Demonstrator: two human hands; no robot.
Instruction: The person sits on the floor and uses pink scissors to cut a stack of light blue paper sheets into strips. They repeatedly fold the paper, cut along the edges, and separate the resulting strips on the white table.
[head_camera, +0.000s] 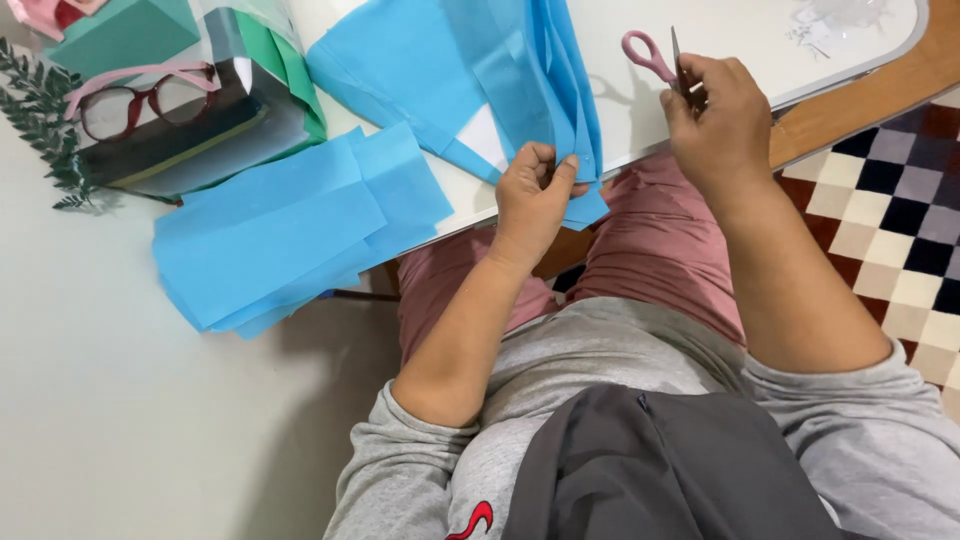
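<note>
White desk carrying blue tissue sheets; the left hand is pinching a folded tissue at the desk's edge, fingers clamped on it, while the right hand is gripping pink scissors. Step: preparing a cut; next, blades must meet the fold.

Hands: two, a left hand and a right hand
Scissors: one pair of pink-handled scissors
Blue tissue paper: two lots, a folded stack and a hanging bunch; single sheets cannot be counted
Glasses: one pair of red-framed glasses
Green blocks: one
Fern sprigs: one
Counter: one
</note>
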